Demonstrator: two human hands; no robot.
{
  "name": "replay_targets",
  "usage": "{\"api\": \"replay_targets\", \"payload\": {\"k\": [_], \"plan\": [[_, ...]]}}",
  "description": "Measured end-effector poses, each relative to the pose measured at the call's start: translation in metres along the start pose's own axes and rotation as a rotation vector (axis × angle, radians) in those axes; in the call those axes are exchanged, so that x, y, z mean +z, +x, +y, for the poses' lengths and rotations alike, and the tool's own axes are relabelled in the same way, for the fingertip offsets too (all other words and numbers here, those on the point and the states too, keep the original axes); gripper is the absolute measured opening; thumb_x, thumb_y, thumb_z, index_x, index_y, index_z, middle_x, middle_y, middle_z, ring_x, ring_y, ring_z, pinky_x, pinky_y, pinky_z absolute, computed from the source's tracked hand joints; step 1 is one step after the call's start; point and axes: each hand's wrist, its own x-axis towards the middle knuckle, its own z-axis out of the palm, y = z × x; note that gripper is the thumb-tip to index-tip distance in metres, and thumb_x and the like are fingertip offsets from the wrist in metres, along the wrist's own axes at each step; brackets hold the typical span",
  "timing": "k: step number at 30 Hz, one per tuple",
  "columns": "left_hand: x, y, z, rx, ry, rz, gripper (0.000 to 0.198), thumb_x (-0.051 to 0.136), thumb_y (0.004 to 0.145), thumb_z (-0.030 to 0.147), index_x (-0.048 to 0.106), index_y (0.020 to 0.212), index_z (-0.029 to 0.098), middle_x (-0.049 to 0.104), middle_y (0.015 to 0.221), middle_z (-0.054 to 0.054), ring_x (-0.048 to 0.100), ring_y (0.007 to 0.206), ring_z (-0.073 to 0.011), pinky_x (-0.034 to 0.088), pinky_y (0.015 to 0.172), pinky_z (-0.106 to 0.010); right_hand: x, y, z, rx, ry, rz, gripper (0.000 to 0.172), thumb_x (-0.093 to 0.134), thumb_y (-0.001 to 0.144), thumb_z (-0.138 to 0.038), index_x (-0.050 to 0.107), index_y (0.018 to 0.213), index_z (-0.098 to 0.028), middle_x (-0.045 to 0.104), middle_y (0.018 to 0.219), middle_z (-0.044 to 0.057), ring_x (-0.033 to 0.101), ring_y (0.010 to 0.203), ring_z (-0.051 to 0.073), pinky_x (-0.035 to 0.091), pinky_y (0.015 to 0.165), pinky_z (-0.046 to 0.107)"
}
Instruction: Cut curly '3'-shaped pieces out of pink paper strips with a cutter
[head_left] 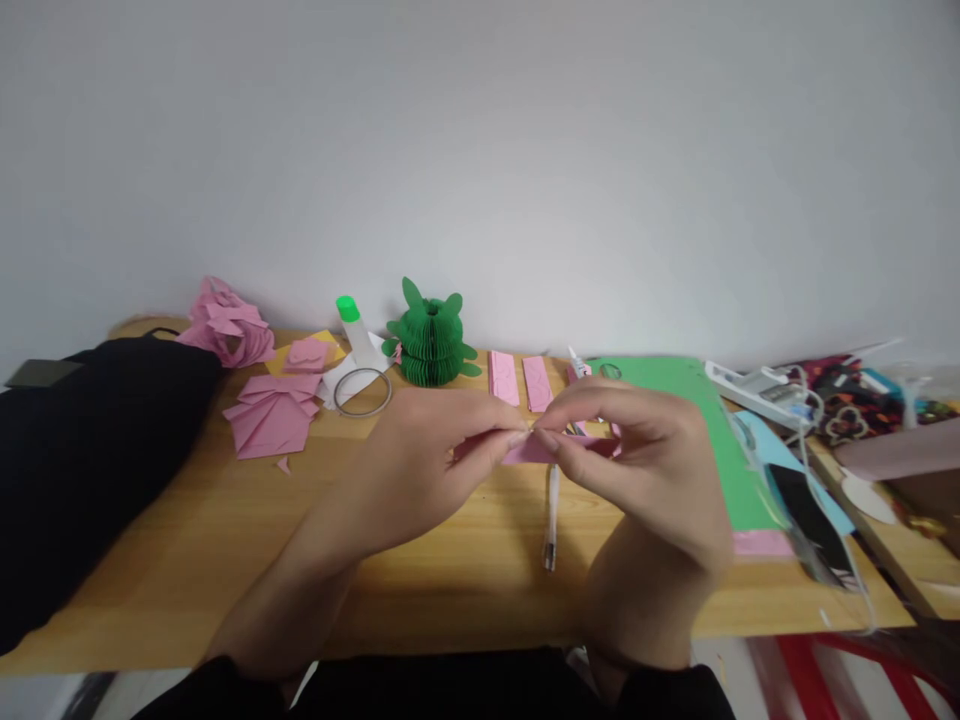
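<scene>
My left hand point(442, 450) and my right hand point(637, 460) meet over the middle of the wooden table. Thumb and forefinger of each are pinched together on a piece of pink paper point(529, 452), their tips almost touching at its upper edge. Much of the paper is hidden by the fingers. Below it on the table lies a slim clear pen point(553, 515). Two folded pink paper strips point(503, 378) rest just beyond my hands, with faint lines drawn on them. A small white-nozzled tube point(577, 362) is partly hidden behind my right hand.
A green folded-paper cactus point(431, 342), a green-capped glue stick point(356, 330) and a metal ring point(362, 392) stand or lie at the back. Pink paper pieces point(274, 415) and a black bag point(112, 450) are left. Green sheets point(739, 460) and a white glue gun point(761, 392) are right.
</scene>
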Motion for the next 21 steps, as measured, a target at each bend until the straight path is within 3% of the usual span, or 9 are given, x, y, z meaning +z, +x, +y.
{"api": "replay_targets", "payload": {"k": [12,18,21], "plan": [[-0.003,0.000,0.000,0.030,0.080,-0.010,0.023,0.051,0.092,0.014,0.068,0.078,0.020,0.071,0.068,0.004,0.061,0.058,-0.0088,0.039,0.057,-0.021,-0.004,-0.002,0.000,-0.021,-0.146,0.000,0.017,0.063,0.077,-0.008,0.066,0.067,-0.022,0.069,0.061,-0.004,0.061,0.056,0.010,0.050,0.055,0.023],[-0.015,-0.001,-0.003,0.022,0.097,0.001,0.017,0.057,0.091,0.016,0.069,0.080,0.021,0.072,0.069,0.005,0.063,0.059,-0.0092,0.044,0.059,-0.019,-0.020,-0.006,0.003,0.004,-0.164,0.022,0.017,0.065,0.076,-0.009,0.065,0.064,-0.021,0.069,0.060,-0.004,0.062,0.055,0.010,0.049,0.054,0.023],[-0.021,-0.002,-0.004,0.036,0.120,0.066,0.016,0.059,0.090,0.016,0.069,0.080,0.022,0.073,0.070,0.006,0.063,0.058,-0.0090,0.044,0.057,-0.018,-0.029,-0.011,0.008,0.070,-0.194,0.105,0.015,0.068,0.075,-0.011,0.066,0.065,-0.022,0.068,0.059,-0.004,0.062,0.055,0.011,0.050,0.055,0.025]]}}
